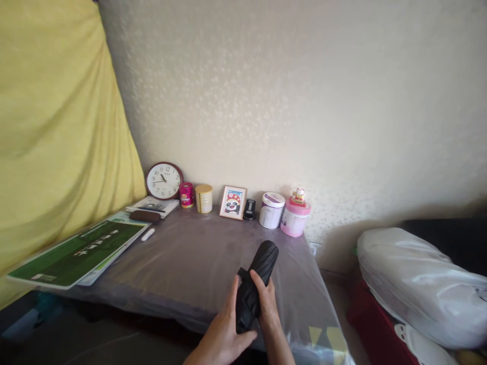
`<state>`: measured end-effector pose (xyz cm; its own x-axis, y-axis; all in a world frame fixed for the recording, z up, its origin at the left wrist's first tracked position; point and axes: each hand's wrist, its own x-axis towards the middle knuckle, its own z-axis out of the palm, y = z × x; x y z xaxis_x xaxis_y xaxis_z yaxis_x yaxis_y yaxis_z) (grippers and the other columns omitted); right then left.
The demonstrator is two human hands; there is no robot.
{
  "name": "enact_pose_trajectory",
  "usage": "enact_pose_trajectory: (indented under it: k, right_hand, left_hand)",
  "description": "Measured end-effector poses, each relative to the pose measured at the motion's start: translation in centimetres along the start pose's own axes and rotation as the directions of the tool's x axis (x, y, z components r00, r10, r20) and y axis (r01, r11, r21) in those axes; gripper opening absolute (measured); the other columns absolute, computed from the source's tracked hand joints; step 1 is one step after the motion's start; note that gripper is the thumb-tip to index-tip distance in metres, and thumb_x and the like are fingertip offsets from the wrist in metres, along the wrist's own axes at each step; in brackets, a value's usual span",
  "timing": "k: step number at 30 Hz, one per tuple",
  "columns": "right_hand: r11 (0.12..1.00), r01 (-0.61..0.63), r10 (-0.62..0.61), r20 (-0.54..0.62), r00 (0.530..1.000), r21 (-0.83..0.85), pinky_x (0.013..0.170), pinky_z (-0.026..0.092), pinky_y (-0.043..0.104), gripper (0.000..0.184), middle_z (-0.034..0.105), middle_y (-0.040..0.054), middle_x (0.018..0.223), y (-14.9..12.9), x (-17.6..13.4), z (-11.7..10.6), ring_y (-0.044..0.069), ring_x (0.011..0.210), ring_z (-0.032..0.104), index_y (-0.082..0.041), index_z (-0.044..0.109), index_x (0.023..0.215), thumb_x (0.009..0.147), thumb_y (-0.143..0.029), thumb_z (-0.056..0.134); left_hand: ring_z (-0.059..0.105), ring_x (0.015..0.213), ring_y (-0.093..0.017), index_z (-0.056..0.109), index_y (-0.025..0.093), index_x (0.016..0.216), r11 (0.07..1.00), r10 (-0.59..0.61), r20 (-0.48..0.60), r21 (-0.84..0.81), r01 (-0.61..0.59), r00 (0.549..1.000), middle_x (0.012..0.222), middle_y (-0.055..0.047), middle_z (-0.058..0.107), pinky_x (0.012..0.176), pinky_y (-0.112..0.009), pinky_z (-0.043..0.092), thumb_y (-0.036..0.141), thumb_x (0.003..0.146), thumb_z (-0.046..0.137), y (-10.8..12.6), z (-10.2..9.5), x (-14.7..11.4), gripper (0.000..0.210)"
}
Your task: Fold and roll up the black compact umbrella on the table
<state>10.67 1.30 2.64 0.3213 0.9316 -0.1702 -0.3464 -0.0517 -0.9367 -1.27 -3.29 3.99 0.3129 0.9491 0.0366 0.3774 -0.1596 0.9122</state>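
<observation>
A folded black umbrella [262, 261] is held at a slant above the front part of the table, its top pointing away and to the right. My left hand [227, 324] grips its lower left side, with the thumb stretched across near the bottom end. Around the right side closes my right hand [267, 303], its thumb lying along the front by a short strap that sticks out to the left. The umbrella's cloth is bundled in folds. Most fingers behind it are hidden.
Along the wall stand a round clock [164, 181], a pink can [186, 195], a yellow-lidded tin [204, 198], a framed panda picture [233, 203] and two tubs [272, 210]. Green sheets [85, 248] lie left on the plastic-covered table [182, 258]. A white bag [414, 279] sits at right.
</observation>
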Motion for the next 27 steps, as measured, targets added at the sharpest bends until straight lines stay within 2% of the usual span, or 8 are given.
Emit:
enact_pose_trajectory:
  k: [2,5,9,11,16,20,23,27]
  right_hand:
    - [1.000,-0.009,0.009,0.013,1.000,0.011,0.071,0.051,0.031,0.057,0.069,0.0041,0.085,0.1,0.0,0.0,0.022,0.079,0.064,-0.013,0.058,0.109,0.064,-0.048,0.069]
    - [0.999,0.018,-0.017,0.021,1.000,-0.045,0.074,0.050,0.032,0.058,0.069,0.0057,0.089,-0.1,0.3,-0.6,0.024,0.084,0.063,-0.012,0.059,0.108,0.064,-0.049,0.068]
    - [0.936,0.197,-0.207,-0.004,0.978,-0.291,0.087,0.045,0.035,0.055,0.067,0.0083,0.100,0.1,1.3,-1.9,0.026,0.099,0.059,-0.014,0.060,0.108,0.065,-0.046,0.069]
    - [0.869,0.292,-0.304,0.035,0.952,-0.400,0.087,0.046,0.036,0.055,0.065,0.0095,0.103,0.8,1.9,-2.7,0.026,0.099,0.059,-0.015,0.057,0.112,0.067,-0.046,0.067]
    - [0.627,0.459,-0.511,0.112,0.852,-0.630,0.079,0.050,0.037,0.052,0.060,0.0103,0.100,3.0,2.9,-4.1,0.021,0.081,0.061,-0.016,0.055,0.117,0.074,-0.046,0.060]
    - [0.500,0.634,-0.537,0.363,0.762,-0.590,0.078,0.050,0.030,0.031,0.055,0.0066,0.100,2.7,2.6,-4.2,0.015,0.079,0.059,-0.024,0.057,0.114,0.085,-0.032,0.047]
    - [0.482,0.714,-0.541,0.469,0.698,-0.507,0.081,0.047,0.027,0.021,0.055,0.0060,0.101,2.0,2.2,-4.1,0.016,0.091,0.057,-0.024,0.061,0.101,0.086,-0.025,0.045]
    - [0.543,0.704,-0.537,0.456,0.710,-0.457,0.074,0.047,0.024,0.012,0.059,0.0039,0.090,1.4,1.8,-4.7,0.015,0.084,0.058,-0.021,0.060,0.088,0.085,-0.025,0.049]
  left_hand:
    - [0.064,0.085,-0.020,-0.012,0.023,0.139,0.971,-0.162,0.086,-0.161,0.175,0.983,0.118,-0.013,0.056,0.074,-0.036,0.052,0.032,0.074,0.055,1.0,-0.7,0.2,0.094]
    - [0.060,0.053,-0.016,-0.009,0.023,0.140,0.935,-0.235,0.178,-0.229,0.272,0.956,0.087,-0.006,0.065,0.049,-0.032,0.050,0.042,0.079,0.049,1.3,-1.0,0.8,0.086]
    - [0.057,0.105,-0.022,0.022,0.021,0.138,1.000,0.001,-0.061,-0.004,-0.001,0.998,0.125,-0.009,0.053,0.093,-0.035,0.044,0.028,0.071,0.058,-1.0,-0.3,1.8,0.077]
    - [0.047,0.119,-0.021,0.023,0.023,0.138,0.982,0.057,-0.081,0.183,-0.041,0.995,0.135,-0.006,0.044,0.100,-0.033,0.036,0.022,0.071,0.055,-2.2,0.0,2.1,0.074]
    - [0.059,0.101,-0.020,0.017,0.033,0.139,0.842,-0.039,-0.009,0.538,0.038,0.999,0.125,-0.004,0.051,0.085,-0.028,0.044,0.019,0.076,0.051,-3.1,0.4,2.3,0.072]
    - [0.062,0.092,-0.019,0.012,0.037,0.139,0.756,-0.043,0.005,0.654,0.029,0.999,0.122,-0.005,0.050,0.079,-0.028,0.046,0.020,0.080,0.050,-2.5,0.5,2.1,0.072]
    - [0.063,0.091,-0.020,0.010,0.037,0.139,0.715,-0.049,0.024,0.699,0.018,0.998,0.123,-0.007,0.049,0.078,-0.028,0.046,0.021,0.082,0.050,-2.4,0.5,2.1,0.071]
    - [0.064,0.087,-0.021,0.009,0.039,0.138,0.674,-0.046,0.041,0.739,0.001,0.998,0.124,-0.009,0.047,0.076,-0.030,0.048,0.022,0.084,0.048,-2.4,0.4,2.1,0.069]
